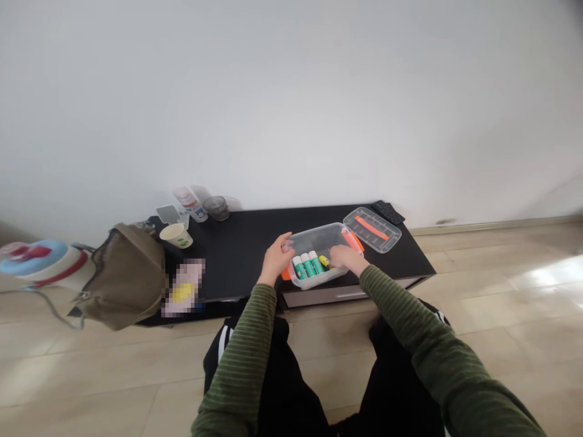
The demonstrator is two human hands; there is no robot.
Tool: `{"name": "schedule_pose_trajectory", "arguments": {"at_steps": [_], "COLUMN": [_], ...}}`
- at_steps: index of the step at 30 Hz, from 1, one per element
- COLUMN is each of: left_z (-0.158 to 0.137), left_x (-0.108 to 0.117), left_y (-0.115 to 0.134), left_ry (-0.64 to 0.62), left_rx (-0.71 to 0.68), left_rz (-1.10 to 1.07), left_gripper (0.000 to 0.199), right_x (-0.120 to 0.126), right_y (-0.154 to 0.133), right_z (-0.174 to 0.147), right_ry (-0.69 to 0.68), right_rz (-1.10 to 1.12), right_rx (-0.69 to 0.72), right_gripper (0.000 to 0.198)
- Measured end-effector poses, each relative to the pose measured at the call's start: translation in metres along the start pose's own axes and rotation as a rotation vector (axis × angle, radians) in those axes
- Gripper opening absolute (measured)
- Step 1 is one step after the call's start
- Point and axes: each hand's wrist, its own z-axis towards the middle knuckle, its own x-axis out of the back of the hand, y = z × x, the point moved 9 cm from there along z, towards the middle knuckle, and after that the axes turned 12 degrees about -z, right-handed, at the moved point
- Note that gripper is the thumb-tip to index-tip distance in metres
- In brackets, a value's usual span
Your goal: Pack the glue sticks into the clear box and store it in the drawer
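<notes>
A clear plastic box (315,235) with orange side latches sits without its lid near the front of the black cabinet. My left hand (275,260) grips its left wall, thumb over the rim. Inside lie three green-and-white tubes that look like glue sticks (309,264), side by side. Reaching into the box's right half is my right hand (345,257). Its fingers are closed at the end of a small yellow object (323,260), whose kind I cannot make out and which my fingers partly hide.
The clear lid (372,229) with its orange handle lies right of the box, beside a black keypad-like object (388,212). Leftward stand a paper cup (177,236), a dark glass bowl (217,207), a spray can (191,203) and a brown bag (125,273). A drawer handle (350,295) shows below.
</notes>
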Motion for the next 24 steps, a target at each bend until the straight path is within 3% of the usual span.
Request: {"name": "schedule_pose_trajectory", "arguments": {"at_steps": [6,8,11,13,15,17,19,24], "left_z": [0.005,0.005,0.006,0.007,0.010,0.014,0.017,0.022], "left_x": [-0.003,-0.002,0.000,0.000,-0.001,-0.003,-0.004,-0.010], "left_y": [-0.004,-0.003,-0.003,-0.005,-0.008,-0.013,-0.019,-0.026], "left_ry": [-0.029,-0.030,-0.013,0.000,0.012,0.032,0.062,0.102], "left_rx": [-0.032,-0.038,-0.022,-0.008,-0.003,0.012,0.050,0.118], "left_rz": [-0.021,-0.034,-0.090,-0.136,-0.180,-0.231,-0.286,-0.353], "left_gripper": [0.063,0.063,0.062,0.062,0.063,0.065,0.068,0.050], "right_x": [0.011,0.024,0.043,0.039,0.025,0.005,-0.018,-0.063], "right_y": [0.002,0.002,0.016,0.043,0.084,0.131,0.169,0.215], "right_z": [-0.013,-0.026,-0.062,-0.081,-0.085,-0.075,-0.055,-0.017], "right_ry": [0.153,0.335,0.776,0.992,1.092,1.067,0.943,0.689], "right_rz": [0.063,0.126,0.273,0.352,0.430,0.499,0.507,0.399], "right_rx": [0.017,0.061,0.132,0.112,-0.005,-0.175,-0.289,-0.343], "right_gripper": [0.025,0.028,0.033,0.034,0.033,0.031,0.026,0.016]}}
